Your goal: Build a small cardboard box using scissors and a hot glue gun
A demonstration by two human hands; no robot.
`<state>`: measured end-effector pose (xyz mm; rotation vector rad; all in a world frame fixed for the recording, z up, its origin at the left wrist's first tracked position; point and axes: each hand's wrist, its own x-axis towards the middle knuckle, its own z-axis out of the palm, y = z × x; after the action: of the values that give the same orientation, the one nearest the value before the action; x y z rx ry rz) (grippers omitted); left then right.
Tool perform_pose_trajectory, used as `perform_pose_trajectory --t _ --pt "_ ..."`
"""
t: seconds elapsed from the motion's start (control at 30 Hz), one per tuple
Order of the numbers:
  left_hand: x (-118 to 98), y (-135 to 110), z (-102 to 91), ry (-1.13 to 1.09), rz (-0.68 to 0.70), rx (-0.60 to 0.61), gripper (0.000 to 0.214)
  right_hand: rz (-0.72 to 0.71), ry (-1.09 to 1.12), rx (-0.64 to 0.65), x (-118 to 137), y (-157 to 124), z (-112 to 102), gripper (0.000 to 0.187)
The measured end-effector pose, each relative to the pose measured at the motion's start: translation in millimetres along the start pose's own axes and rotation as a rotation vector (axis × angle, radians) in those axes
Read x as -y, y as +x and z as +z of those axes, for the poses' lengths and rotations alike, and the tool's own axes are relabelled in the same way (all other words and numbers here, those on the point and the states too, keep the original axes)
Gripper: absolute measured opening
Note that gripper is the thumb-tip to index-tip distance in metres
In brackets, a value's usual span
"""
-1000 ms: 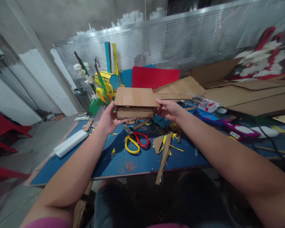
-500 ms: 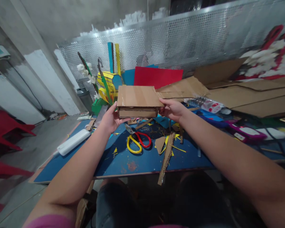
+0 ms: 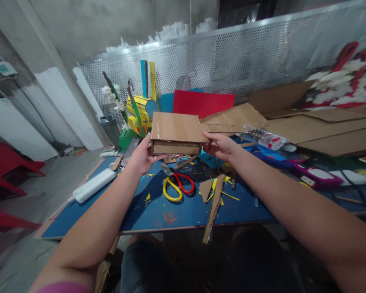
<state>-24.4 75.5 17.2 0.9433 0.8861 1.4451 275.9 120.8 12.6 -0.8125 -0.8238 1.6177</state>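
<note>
A small brown cardboard box (image 3: 176,128) is held up over the blue table, its narrow front side facing me with a darker gap along it. My left hand (image 3: 142,156) grips its left end, thumb at the upper edge and fingers reaching underneath. At the right end my right hand (image 3: 218,145) pinches the box's corner; some of those fingers are hidden. Below the box lie scissors (image 3: 179,187) with one yellow and one red handle. A torn cardboard strip (image 3: 214,209) sticks out past the table's front edge, beside a small cardboard scrap (image 3: 205,189).
White power strip (image 3: 94,185) on the left of the blue table (image 3: 140,215). Behind the box stand a red sheet (image 3: 203,102) and yellow-and-blue craft pieces (image 3: 140,106). To the right are a plastic bottle (image 3: 266,138), a purple device (image 3: 312,174) and large cardboard sheets (image 3: 323,128).
The whole view has shifted slightly, so things sit a little lower in the picture. Both hands keep their hold on the cardboard box, which stays in nearly the same position.
</note>
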Motion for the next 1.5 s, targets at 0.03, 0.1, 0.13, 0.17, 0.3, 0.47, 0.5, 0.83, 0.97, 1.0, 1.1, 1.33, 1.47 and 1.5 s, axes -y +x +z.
perform_pose_trajectory --t 0.03,0.1,0.13,0.17,0.3,0.47,0.5,0.83,0.97,1.0,1.1,1.33,1.47,1.5 --pt "-0.2 -0.2 -0.1 -0.002 0.0 -0.001 0.047 -0.003 0.0 0.003 -0.3 -0.2 0.2 0.008" --pt "-0.7 -0.7 -0.3 -0.014 -0.007 0.002 0.05 -0.008 -0.001 0.008 -1.1 0.0 0.2 0.009" --pt "-0.9 -0.9 -0.3 -0.022 -0.012 0.002 0.051 -0.009 -0.001 0.009 -1.7 0.4 0.0 0.01" --pt "-1.1 -1.2 -0.1 -0.027 -0.015 -0.001 0.052 -0.009 -0.002 0.009 -2.4 0.8 -0.2 0.011" --pt "-1.5 -1.8 0.7 -0.015 -0.021 -0.022 0.049 -0.001 -0.009 0.005 -4.8 2.1 -1.3 0.013" --pt "-1.5 0.2 -1.6 -0.011 -0.037 -0.008 0.051 0.004 -0.018 0.009 -3.6 1.5 -2.0 0.011" --pt "-1.1 0.9 -2.4 -0.014 -0.043 -0.004 0.051 0.003 -0.017 0.01 -2.9 1.5 -2.2 0.01" --pt "4.7 3.6 -2.5 -0.003 -0.033 0.013 0.056 -0.022 -0.024 0.024 -0.1 8.7 -8.5 0.015" --pt "4.6 3.0 -1.0 0.003 -0.02 0.013 0.053 -0.007 -0.013 0.006 1.1 7.9 -7.6 0.01" --pt "4.5 3.0 -1.0 0.003 -0.017 0.015 0.052 -0.002 -0.009 0.001 1.5 7.4 -7.1 0.009" --pt "4.1 2.9 -1.4 -0.009 -0.02 0.017 0.053 0.001 -0.016 0.004 2.3 6.2 -6.5 0.012" --pt "2.7 0.7 0.1 0.01 0.008 0.008 0.048 -0.029 -0.042 0.021 1.6 5.5 -7.6 0.012" --pt "2.1 -0.9 1.8 0.044 0.011 0.01 0.047 -0.021 -0.047 0.014 0.9 4.7 -6.9 0.012" --pt "2.1 -1.2 2.1 0.049 0.013 0.013 0.048 -0.021 -0.049 0.012 0.7 4.8 -6.9 0.012"
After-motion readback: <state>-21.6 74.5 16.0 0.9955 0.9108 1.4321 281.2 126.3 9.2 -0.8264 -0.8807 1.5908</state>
